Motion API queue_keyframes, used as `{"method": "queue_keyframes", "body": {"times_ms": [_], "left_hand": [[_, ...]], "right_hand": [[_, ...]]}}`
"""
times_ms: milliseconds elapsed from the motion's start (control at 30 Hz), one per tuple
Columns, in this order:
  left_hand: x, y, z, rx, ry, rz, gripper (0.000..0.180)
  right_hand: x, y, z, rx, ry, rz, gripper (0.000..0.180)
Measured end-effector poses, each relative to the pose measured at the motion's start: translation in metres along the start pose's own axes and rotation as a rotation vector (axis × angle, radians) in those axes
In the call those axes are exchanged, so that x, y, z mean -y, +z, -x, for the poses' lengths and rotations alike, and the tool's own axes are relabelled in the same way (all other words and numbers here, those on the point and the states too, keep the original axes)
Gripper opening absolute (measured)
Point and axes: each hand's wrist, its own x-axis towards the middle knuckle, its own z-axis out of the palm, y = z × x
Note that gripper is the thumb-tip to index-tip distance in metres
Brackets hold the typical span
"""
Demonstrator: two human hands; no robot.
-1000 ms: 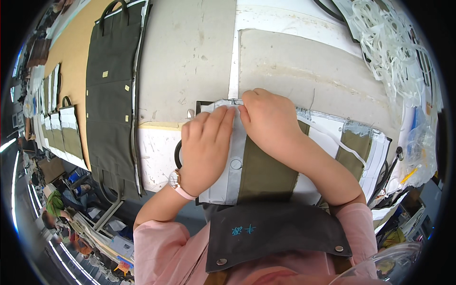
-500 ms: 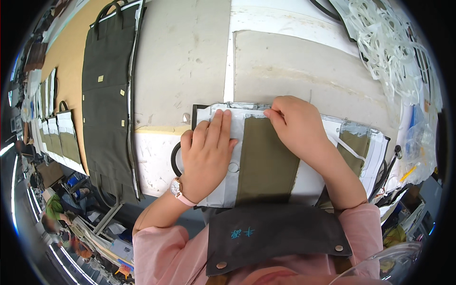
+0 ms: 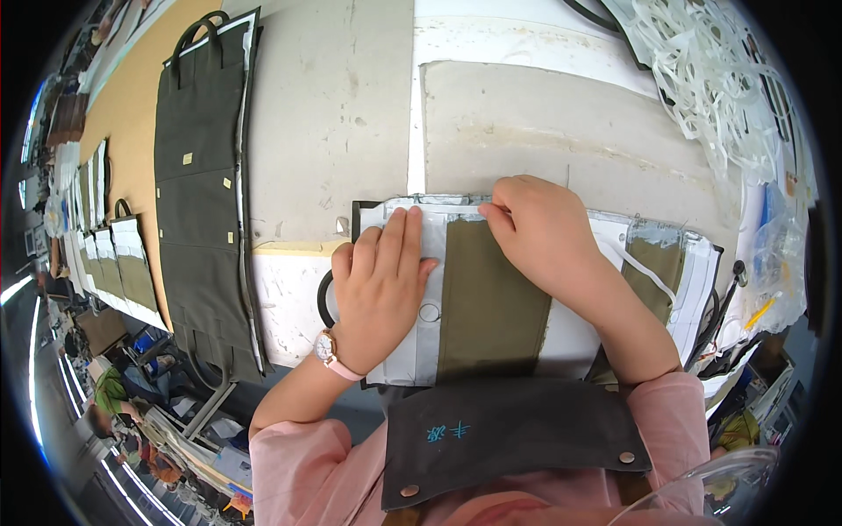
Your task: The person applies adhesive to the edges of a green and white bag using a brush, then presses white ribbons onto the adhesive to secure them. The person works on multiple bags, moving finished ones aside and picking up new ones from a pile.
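Note:
An open bag panel [image 3: 493,298] lies in front of me, olive fabric between white and silvery-grey bands, with a dark rim and a black handle loop [image 3: 325,298] at its left. My left hand [image 3: 379,280] rests on the panel's left part, two fingers stretched out and pressing near the far edge. Just right of it, my right hand [image 3: 539,223] is closed in a pinch at that same edge, on a narrow white strip [image 3: 456,209] lying along it. The strip's loose end curls over the panel right of my forearm. The right fingertips are partly hidden.
A long dark bag panel [image 3: 200,193] with handles and small yellow stickers lies to the left. Smaller olive-and-white pieces [image 3: 132,263] are farther left. Grey boards [image 3: 561,114] cover the table beyond. Tangled white strips [image 3: 702,88] are heaped at the far right, above clear plastic [image 3: 776,263].
My right hand has shifted slightly left along the panel's far edge, still pinching the strip. The left hand keeps its place on the panel. The whole view has moved a little.

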Motion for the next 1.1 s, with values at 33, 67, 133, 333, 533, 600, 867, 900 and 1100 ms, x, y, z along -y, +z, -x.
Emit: {"method": "queue_keyframes", "body": {"times_ms": [33,67,133,333,533,600,867,900,1100], "left_hand": [[0.0,-0.001,0.0,0.001,0.003,0.003,0.057],[0.001,-0.002,-0.001,0.002,0.005,0.006,0.057],[0.002,-0.001,-0.001,0.002,0.009,0.015,0.056],[0.002,-0.001,-0.004,-0.013,0.034,0.028,0.054],[0.0,-0.003,-0.009,-0.023,0.084,-0.043,0.05],[-0.001,-0.003,-0.011,-0.022,0.08,-0.048,0.05],[-0.024,-0.004,-0.014,-0.011,0.051,-0.054,0.062],[-0.025,-0.004,-0.014,0.023,0.05,-0.041,0.064],[-0.024,-0.005,-0.015,0.023,0.074,-0.036,0.062]], "right_hand": [[-0.001,0.0,0.0,0.011,-0.005,0.008,0.021],[-0.001,0.0,0.0,0.022,-0.009,0.017,0.021],[-0.002,-0.001,0.0,0.03,-0.013,0.023,0.021],[-0.002,0.002,-0.001,0.01,0.002,0.021,0.021],[-0.004,0.004,0.0,-0.001,-0.011,0.035,0.02],[-0.003,0.004,0.0,-0.003,-0.024,0.037,0.019],[-0.004,0.008,-0.002,0.02,-0.022,0.084,0.018],[-0.005,0.008,-0.002,0.027,-0.018,0.084,0.017],[-0.007,0.01,-0.003,0.041,-0.024,0.093,0.017]]}}
